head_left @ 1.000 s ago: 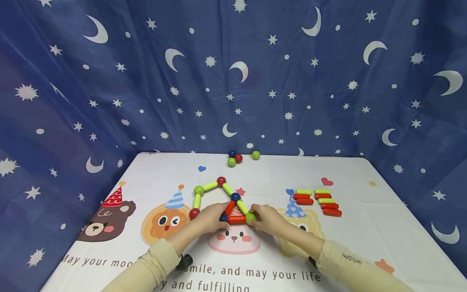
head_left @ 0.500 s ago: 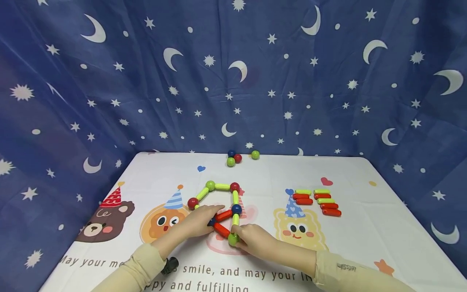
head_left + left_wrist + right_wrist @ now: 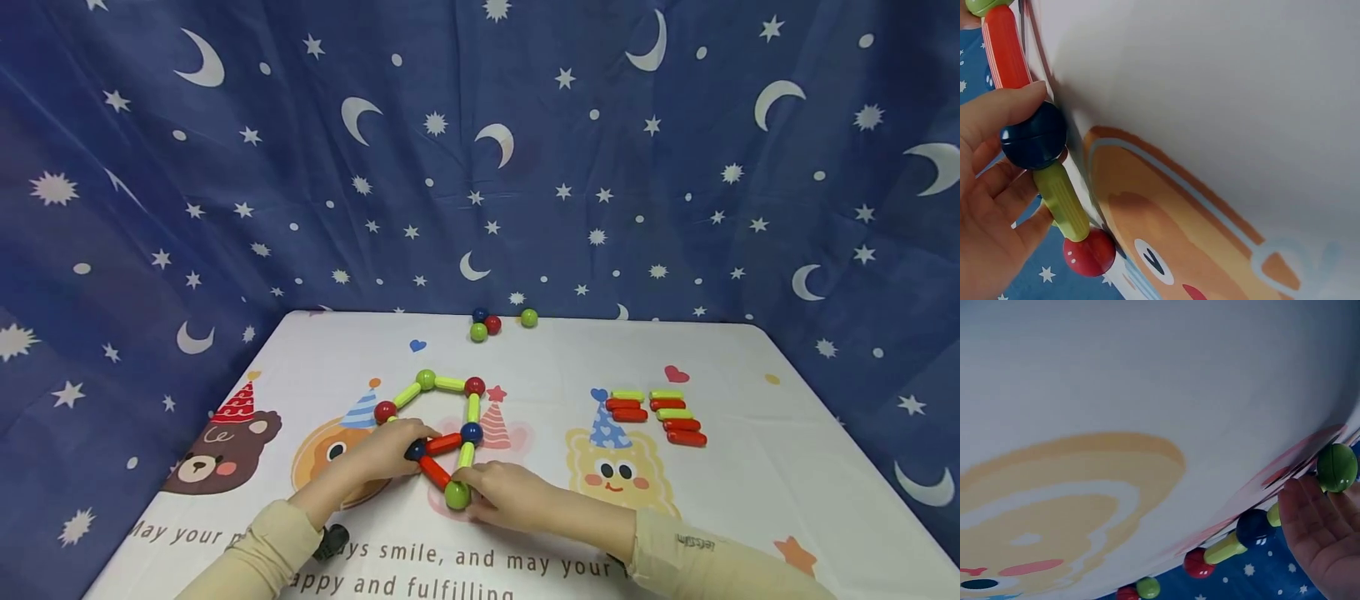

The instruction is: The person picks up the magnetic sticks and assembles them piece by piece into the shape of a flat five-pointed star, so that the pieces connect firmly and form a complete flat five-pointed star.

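At the near middle of the printed white surface (image 3: 570, 358), a ball-and-rod frame (image 3: 473, 408) sits between your two hands, a five-sided loop with a triangle joined along one edge. Your left hand (image 3: 392, 448) pinches the left navy ball (image 3: 416, 450), thumb on one side and fingers curled behind it. Two red rods, the inner one (image 3: 444, 443) and the near one (image 3: 435, 472), meet there with a lime rod (image 3: 1062, 200), so a grip on that junction probably steadies three pieces at once. Your right hand (image 3: 517, 497) pinches the near green ball (image 3: 457, 495), the triangle's tip closest to you, with its fingers beside the end of the near lime rod (image 3: 466, 456); holding that corner likely stops the joint from swinging or parting. Between your grips, the right navy ball (image 3: 471, 432) is left untouched, apparently held by its rods alone. The far side, with its two red balls, left (image 3: 386, 412) and right (image 3: 475, 386), and the far green ball (image 3: 426, 380), extends away from you, unheld. Whether any part is lifted slightly, you cannot tell from these angles. Spare balls (image 3: 492, 325) gather at the far edge and spare rods (image 3: 682, 425) lie in two rows to your right, apart from the frame, perhaps to leave your hands room.
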Demonstrator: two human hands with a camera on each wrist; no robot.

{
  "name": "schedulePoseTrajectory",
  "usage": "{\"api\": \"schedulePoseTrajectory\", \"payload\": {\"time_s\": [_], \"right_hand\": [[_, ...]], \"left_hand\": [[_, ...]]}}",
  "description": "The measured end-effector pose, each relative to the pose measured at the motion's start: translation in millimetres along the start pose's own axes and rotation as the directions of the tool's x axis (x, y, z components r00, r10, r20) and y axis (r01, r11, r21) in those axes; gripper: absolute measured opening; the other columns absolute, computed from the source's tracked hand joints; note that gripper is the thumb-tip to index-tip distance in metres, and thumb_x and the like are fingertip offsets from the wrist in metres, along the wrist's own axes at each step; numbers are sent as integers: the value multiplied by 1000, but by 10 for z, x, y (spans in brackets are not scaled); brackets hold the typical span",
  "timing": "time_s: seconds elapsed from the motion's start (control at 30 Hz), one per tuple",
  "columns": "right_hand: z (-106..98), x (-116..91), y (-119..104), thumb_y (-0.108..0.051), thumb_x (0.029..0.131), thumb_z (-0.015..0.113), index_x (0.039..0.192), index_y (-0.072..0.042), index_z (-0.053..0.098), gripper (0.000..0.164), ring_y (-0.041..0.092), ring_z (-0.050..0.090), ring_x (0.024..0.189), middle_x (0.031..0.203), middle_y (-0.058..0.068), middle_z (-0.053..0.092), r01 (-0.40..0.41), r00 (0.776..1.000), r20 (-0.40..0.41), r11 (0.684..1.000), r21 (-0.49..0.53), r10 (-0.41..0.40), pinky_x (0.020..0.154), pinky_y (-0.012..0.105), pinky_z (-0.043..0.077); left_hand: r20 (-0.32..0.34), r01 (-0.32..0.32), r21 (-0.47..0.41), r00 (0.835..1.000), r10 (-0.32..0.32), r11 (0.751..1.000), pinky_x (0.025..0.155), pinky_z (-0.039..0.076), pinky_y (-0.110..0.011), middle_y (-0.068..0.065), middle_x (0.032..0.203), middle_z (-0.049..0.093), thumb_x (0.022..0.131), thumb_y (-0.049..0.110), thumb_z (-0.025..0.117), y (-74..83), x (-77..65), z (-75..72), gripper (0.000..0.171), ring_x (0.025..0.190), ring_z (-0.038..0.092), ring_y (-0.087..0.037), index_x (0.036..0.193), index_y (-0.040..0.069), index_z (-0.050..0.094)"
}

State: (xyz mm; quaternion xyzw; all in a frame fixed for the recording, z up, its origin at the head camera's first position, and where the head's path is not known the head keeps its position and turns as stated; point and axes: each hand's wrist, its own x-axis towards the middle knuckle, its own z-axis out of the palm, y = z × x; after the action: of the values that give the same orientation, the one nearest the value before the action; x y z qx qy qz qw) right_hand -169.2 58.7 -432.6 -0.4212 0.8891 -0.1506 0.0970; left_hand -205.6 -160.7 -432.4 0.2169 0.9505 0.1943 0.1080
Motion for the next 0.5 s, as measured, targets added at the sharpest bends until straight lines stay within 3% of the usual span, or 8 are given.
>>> {"api": "schedulePoseTrajectory", "payload": {"time_s": [0.3, 0.5], "right_hand": [[-75, -168, 165, -25, 86, 68, 129, -15, 55, 46, 0, 48, 73, 87, -8, 61, -29, 996, 86, 999, 23, 27, 67, 16, 43], [-241, -353, 373, -22, 86, 67, 124, -12, 59, 40, 4, 52, 76, 95, -3, 65, -73, 990, 123, 995, 61, 65, 71, 20, 45]], "left_hand": [[1, 10, -18, 1000, -10, 1000, 93, 46, -44, -7, 104, 65, 71, 5, 79, -13, 25, -18, 41, 95, 56, -22, 111, 8, 68], [100, 8, -22, 995, -6, 1000, 89, 46, -41, -5, 103, 63, 74, 8, 78, -4, 40, -93, 44, 90, 53, -19, 116, 7, 66]]}}
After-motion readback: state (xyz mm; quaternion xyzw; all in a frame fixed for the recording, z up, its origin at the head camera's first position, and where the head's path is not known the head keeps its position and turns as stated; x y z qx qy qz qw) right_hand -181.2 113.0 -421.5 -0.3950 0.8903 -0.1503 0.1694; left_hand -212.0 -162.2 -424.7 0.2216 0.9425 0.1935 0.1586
